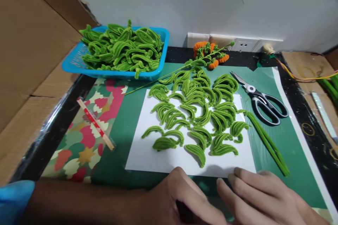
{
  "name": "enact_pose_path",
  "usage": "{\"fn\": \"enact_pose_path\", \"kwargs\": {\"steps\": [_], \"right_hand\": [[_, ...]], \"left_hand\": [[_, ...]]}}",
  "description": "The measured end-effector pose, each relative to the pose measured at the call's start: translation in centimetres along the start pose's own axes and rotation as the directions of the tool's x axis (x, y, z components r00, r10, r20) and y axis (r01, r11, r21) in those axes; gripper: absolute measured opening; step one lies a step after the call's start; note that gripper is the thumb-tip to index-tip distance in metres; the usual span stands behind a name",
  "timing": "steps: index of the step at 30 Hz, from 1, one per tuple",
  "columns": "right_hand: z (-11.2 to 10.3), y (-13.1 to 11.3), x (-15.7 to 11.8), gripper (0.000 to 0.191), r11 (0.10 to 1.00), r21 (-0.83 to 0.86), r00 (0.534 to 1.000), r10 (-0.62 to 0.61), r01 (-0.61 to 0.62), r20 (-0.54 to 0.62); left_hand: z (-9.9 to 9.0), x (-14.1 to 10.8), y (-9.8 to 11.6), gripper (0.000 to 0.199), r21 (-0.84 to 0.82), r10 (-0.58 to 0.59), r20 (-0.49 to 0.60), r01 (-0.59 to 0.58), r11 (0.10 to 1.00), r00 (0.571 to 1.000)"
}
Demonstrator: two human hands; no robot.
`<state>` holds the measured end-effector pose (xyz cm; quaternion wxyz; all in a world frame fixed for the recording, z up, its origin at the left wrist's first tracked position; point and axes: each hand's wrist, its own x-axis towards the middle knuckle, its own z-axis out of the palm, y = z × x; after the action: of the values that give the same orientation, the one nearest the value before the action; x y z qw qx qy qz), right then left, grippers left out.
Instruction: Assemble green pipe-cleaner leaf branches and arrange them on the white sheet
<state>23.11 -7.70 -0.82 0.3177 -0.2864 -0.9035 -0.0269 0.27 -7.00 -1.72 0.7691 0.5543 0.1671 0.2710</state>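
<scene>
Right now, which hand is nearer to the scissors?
Right. The right hand is by the near right corner of the white paper, short of the scissors; the left hand is farther left, by the paper's near edge.

Head view — looking forward and steeply down, close in.

The fingertips of the left hand point(185, 197) are out of sight, perhaps below the bottom edge, which also cuts off the right hand point(269, 197). The light blue item point(16, 195) runs off the left edge.
</scene>
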Motion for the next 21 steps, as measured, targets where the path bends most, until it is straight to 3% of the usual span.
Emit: {"fn": "enact_pose_path", "kwargs": {"steps": [2, 4, 5, 8, 13, 16, 21], "right_hand": [[0.0, -0.3, 0.2, 0.03, 0.998, 0.027, 0.998, 0.063, -0.063, 0.005], [0.2, -0.6, 0.1, 0.027, 0.975, 0.011, 0.973, 0.222, -0.223, 0.056], [0.4, -0.7, -0.1, 0.024, 0.975, 0.03, 0.975, 0.217, -0.219, 0.047], [0.8, -0.8, -0.4, 0.025, 0.993, 0.105, 0.998, 0.057, -0.052, -0.038], [-0.2, -1.0, -0.5, 0.035, 0.972, 0.021, 0.97, 0.232, -0.234, 0.068], [-1.0, -0.7, -0.4, 0.03, 0.99, 0.07, 0.982, 0.114, -0.125, 0.149], [-1.3, 0.3, -0.2, 0.017, 0.99, 0.103, 0.979, 0.076, -0.097, 0.187]], "left_hand": [[0.0, -0.1, 0.0, 0.043, 0.052, 0.1, -0.093, -0.096, 0.994, 0.991], [0.0, -0.4, 0.0, 0.045, 0.108, 0.177, -0.145, -0.163, 0.981, 0.973], [-0.1, -0.5, 0.0, 0.05, 0.127, 0.178, -0.131, -0.162, 0.979, 0.975], [-0.1, -0.8, 0.1, 0.056, 0.168, 0.115, -0.063, -0.104, 0.98, 0.991], [0.3, -1.4, -0.5, 0.051, 0.222, 0.085, -0.159, -0.049, 0.974, 0.984], [0.5, -1.5, -0.7, 0.047, 0.237, 0.07, -0.16, -0.031, 0.971, 0.985], [0.3, -1.5, -0.3, 0.04, 0.241, 0.079, -0.149, -0.041, 0.97, 0.986]]}}
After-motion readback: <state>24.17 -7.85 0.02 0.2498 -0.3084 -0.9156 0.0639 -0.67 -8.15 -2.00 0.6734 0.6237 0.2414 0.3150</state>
